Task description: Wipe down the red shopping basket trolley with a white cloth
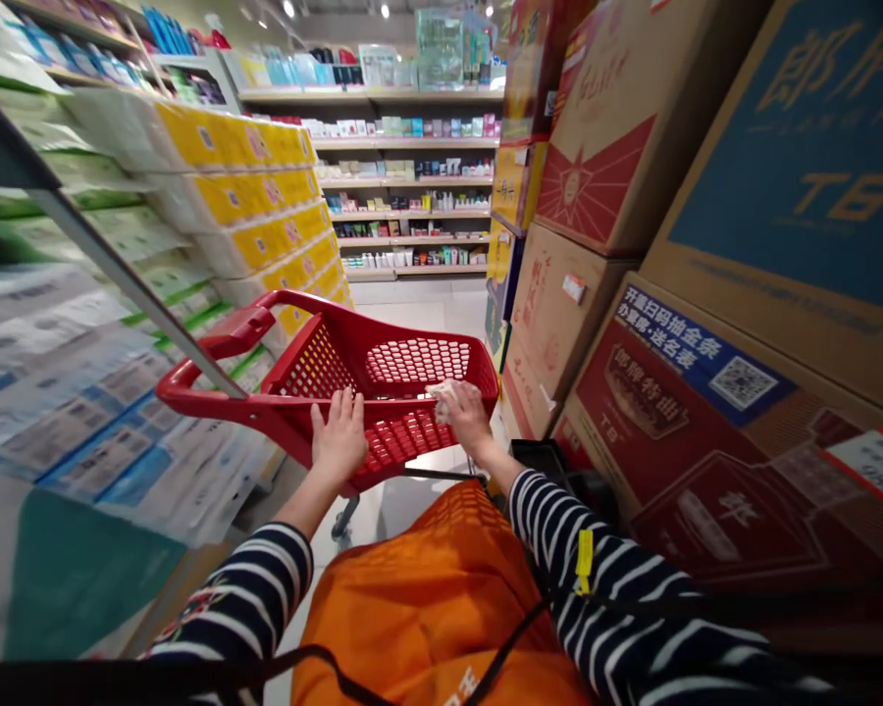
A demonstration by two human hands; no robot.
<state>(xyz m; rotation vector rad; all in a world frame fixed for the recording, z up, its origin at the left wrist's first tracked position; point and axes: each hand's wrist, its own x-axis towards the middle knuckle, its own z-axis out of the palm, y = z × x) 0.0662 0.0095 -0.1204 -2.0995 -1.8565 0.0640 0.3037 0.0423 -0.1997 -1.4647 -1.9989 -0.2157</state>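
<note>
Nearest: orange vest [441, 598] at bottom centre, a black strap across it, striped sleeves [603, 588] on either side, a yellow tag on the right one.

Left hand [338, 436]: flat on near rim of red shopping basket [404, 378], fingers spread and extended, not closed on anything. Right hand [465, 412]: on near rim further right, fingers curled around a small pale crumpled item [441, 390], paper or cloth, cannot tell which; item pressed against rim.

Basket: red perforated plastic, mounted on a wheeled frame, one caster [344, 515] visible below; tilted, front end to upper left, nothing visible inside. Positioned mid-aisle, directly ahead of body, between the two stacks.

Left of aisle: blurred packs of tissue in white, blue and green wrap [80, 392]; further on, yellow-wrapped packs [265, 196] stacked in rows.

Right of aisle: stacked cardboard cartons [706, 392], red and brown print, one with a blue panel marked T6 and a QR code label.

Far end: white shelving [412, 186] across the aisle, several tiers of small bottles and boxes; ceiling spotlights above.
</note>
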